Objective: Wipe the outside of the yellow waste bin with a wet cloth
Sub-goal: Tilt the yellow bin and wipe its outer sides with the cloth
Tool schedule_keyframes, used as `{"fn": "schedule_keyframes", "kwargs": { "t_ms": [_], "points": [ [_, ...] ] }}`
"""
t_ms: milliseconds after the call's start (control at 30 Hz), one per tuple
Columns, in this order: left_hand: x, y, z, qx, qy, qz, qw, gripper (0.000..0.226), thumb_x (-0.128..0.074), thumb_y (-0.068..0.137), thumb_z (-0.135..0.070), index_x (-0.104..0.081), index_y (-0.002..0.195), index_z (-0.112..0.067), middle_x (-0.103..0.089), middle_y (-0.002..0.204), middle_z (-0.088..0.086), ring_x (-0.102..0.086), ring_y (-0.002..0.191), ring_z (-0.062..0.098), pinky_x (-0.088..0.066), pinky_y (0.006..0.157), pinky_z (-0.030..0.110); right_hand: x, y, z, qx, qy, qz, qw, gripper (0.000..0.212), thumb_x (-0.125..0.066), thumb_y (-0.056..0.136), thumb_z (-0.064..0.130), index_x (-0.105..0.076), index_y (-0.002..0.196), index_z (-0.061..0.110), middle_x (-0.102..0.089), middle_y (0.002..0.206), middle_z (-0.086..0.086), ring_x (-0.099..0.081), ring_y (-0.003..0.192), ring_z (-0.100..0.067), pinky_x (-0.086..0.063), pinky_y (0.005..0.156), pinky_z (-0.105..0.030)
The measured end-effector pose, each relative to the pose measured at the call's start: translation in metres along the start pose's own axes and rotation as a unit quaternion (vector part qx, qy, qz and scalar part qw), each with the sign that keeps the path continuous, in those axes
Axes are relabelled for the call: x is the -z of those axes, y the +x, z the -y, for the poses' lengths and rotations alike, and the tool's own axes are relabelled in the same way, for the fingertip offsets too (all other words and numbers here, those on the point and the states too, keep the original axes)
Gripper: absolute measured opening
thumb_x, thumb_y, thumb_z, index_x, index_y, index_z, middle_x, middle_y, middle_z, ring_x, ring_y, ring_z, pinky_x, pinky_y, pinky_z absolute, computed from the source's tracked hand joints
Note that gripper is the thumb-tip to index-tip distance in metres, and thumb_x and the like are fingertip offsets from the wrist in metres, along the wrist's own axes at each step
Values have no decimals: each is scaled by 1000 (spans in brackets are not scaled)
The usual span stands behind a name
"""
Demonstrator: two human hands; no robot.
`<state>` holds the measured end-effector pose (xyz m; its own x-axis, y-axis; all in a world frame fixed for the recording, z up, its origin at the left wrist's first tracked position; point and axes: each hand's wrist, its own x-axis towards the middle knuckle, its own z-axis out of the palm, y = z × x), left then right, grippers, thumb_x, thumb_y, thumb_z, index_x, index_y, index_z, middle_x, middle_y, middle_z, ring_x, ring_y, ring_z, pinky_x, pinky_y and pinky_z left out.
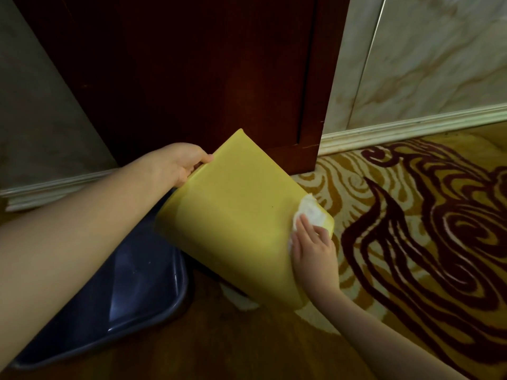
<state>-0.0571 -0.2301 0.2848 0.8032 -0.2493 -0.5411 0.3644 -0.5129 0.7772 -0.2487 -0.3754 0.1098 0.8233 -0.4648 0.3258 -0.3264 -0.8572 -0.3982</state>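
Observation:
The yellow waste bin is tilted in mid-frame, one broad side facing up toward me. My left hand grips its upper left edge, thumb on the outer wall. My right hand lies flat on the bin's right side, pressing a white cloth against the yellow wall near the right corner. Part of the cloth is hidden under my fingers.
A dark blue plastic basin stands on the wooden floor below my left arm, partly under the bin. A dark red wooden door rises behind. A patterned yellow and maroon carpet covers the floor at right. A white scrap lies under the bin.

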Motion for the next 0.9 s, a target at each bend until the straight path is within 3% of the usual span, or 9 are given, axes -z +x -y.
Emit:
{"fn": "schedule_keyframes", "kwargs": {
  "t_ms": [200,300,433,533,600,700,767,833,900],
  "points": [
    [-13,-11,-3,-33,-4,-5,999,28,-49,94,-19,-58,115,-2,-61,84,10,-60,72,23,-48,60,36,-1,-21,-38,-30,-10,-18,999,36,-56,90,13,-54,125,1,-61,126,-13,-57,107,-34,-49,93,-45],
    [-20,-17,-5,-50,13,-24,998,27,-56,90,-12,-59,113,2,-64,92,17,-62,78,30,-50,70,41,-2,-22,-44,-62,18,0,998,34,-51,93,14,-55,124,2,-62,125,-14,-55,107,-31,-48,93,-43],
    [-23,-19,-3,-61,34,-61,996,31,-60,86,-5,-58,115,3,-64,114,22,-62,101,37,-49,91,50,12,-5,-46,-201,138,-43,969,34,-29,99,26,-57,111,11,-65,106,-6,-53,96,-20,-40,82,-29],
    [-26,-18,-3,-59,36,-59,996,32,-60,86,-7,-58,117,2,-63,116,22,-61,103,38,-49,91,50,31,21,-5,-127,167,-112,971,28,-33,95,26,-58,103,15,-63,97,1,-51,92,-14,-37,77,-25],
    [-28,-20,-4,-62,40,-64,995,33,-60,86,-8,-58,117,2,-63,115,22,-62,101,37,-49,90,50,38,34,35,-31,172,-97,980,22,-37,94,24,-58,98,17,-61,91,3,-51,87,-15,-37,69,-23],
    [-30,-23,-5,-60,40,-69,995,33,-59,86,-7,-58,117,3,-64,115,22,-62,101,38,-50,89,50,32,38,74,88,67,-44,993,29,-43,95,21,-55,120,12,-58,126,-3,-51,101,-25,-42,79,-36],
    [-31,-23,-4,-61,41,-71,995,32,-59,86,-6,-58,117,3,-64,115,23,-62,100,38,-50,87,50,25,31,73,92,0,-28,995,37,-42,95,23,-49,130,11,-50,139,-4,-48,109,-28,-41,84,-39],
    [-30,-22,-3,-66,40,-74,994,34,-60,85,-6,-57,118,3,-63,117,22,-61,102,38,-50,85,47,22,21,57,70,-27,-17,997,40,-39,95,26,-49,130,11,-50,139,-4,-49,110,-29,-40,83,-39],
    [-28,-20,-2,-67,39,-78,994,39,-61,85,-7,-55,122,3,-60,123,23,-58,110,38,-47,93,49,17,9,31,29,-54,16,998,43,-34,93,29,-48,131,12,-51,137,-2,-48,111,-27,-40,86,-39]
  ]
}}
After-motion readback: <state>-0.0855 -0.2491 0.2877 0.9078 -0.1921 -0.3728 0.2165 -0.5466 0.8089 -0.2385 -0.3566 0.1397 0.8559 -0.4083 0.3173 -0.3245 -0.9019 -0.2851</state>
